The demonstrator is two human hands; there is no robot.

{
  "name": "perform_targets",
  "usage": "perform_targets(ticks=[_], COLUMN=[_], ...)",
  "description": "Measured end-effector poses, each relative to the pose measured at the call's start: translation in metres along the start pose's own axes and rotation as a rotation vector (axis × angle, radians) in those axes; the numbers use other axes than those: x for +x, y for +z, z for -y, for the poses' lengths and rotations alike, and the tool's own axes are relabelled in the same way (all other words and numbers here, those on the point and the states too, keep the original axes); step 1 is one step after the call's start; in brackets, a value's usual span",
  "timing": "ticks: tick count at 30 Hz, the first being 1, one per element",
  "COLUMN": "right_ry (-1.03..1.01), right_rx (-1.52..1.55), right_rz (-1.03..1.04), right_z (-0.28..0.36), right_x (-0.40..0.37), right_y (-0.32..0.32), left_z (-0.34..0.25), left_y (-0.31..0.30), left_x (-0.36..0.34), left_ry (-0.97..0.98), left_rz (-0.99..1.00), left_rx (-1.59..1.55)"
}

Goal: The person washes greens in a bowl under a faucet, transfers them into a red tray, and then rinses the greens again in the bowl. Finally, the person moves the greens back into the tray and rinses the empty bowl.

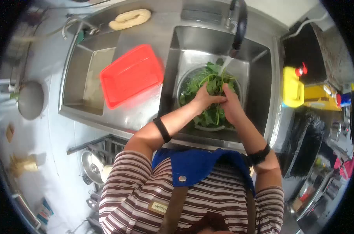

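Note:
Leafy greens (212, 117) with long green stems fill a round metal bowl (209, 128) in the sink basin (259, 82). My left hand (203, 98) is closed on a bunch of these greens, its thumb pointing across to the right. My right hand (231, 104) closes on the same bunch from the other side, and the two hands meet over the bowl. Water (225, 65) runs from the black faucet (240, 33) onto the leaves just ahead of my fingers. The greens and hands hide most of the bowl's inside.
A red plastic basket (132, 76) rests on the steel counter left of the sink, near a second basin (77, 74). Behind lies a beige loofah-like coil (130, 19). To the right stand a yellow jug (293, 87) and a red-topped bottle (301, 71).

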State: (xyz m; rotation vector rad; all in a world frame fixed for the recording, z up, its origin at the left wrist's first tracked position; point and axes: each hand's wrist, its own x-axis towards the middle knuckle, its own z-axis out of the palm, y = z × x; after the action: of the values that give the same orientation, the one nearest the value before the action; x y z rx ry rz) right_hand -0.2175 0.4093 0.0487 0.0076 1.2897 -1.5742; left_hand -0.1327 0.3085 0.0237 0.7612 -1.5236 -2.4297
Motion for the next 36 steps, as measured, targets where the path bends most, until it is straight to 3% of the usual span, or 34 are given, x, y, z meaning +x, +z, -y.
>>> perform_targets(ticks=[2, 5, 6, 7, 9, 13, 16, 19, 21, 23, 24, 27, 29, 34, 36], right_ry=[-0.007, -0.141, -0.164, -0.202, -0.279, -0.432, -0.367, -0.333, -0.246, -0.150, -0.107, 0.005, 0.101, 0.240, 0.277], right_rx=[-0.090, -0.128, -0.164, -0.203, -0.277, -0.353, -0.447, -0.561, -0.690, -0.801, -0.800, -0.810, -0.851, -0.817, -0.718], right_rz=[0.074, 0.221, 0.243, 0.306, 0.419, 0.585, 0.598, 0.473, 0.422, 0.342, 0.312, 0.207, 0.115, -0.109, -0.125], right_z=[0.006, 0.035, 0.037, 0.040, 0.055, 0.061, 0.049, 0.020, 0.008, -0.007, -0.016, -0.030, -0.029, -0.034, -0.036], right_x=[-0.004, -0.035, -0.030, -0.030, -0.037, -0.036, -0.017, 0.012, 0.030, 0.039, 0.043, 0.036, 0.027, 0.021, 0.026], right_y=[0.008, 0.055, 0.059, 0.071, 0.103, 0.172, 0.206, 0.209, 0.193, 0.166, 0.145, 0.080, 0.038, -0.057, -0.081], left_z=[-0.021, -0.028, -0.055, -0.074, -0.109, -0.182, -0.205, -0.195, -0.159, -0.116, -0.107, -0.095, -0.100, -0.160, -0.195], left_y=[-0.004, -0.033, -0.035, -0.043, -0.069, -0.119, -0.174, -0.230, -0.279, -0.301, -0.289, -0.271, -0.276, -0.259, -0.218], left_x=[-0.009, 0.000, -0.013, -0.020, -0.034, -0.080, -0.095, -0.091, -0.070, -0.059, -0.059, -0.067, -0.072, -0.093, -0.088], left_ry=[0.077, 0.284, 0.204, 0.234, 0.326, 0.344, 0.318, 0.233, 0.170, 0.208, -0.009, 0.000, -0.022, 0.012, -0.190], left_rz=[-0.108, -0.108, -0.136, -0.189, -0.086, -0.105, -0.096, -0.105, -0.113, -0.231, -0.215, -0.252, -0.175, -0.040, -0.139], left_rx=[0.112, 0.195, 0.104, 0.171, 0.172, 0.172, 0.385, 0.694, 0.913, 1.449, 1.657, 1.803, 1.786, 1.567, 1.664])
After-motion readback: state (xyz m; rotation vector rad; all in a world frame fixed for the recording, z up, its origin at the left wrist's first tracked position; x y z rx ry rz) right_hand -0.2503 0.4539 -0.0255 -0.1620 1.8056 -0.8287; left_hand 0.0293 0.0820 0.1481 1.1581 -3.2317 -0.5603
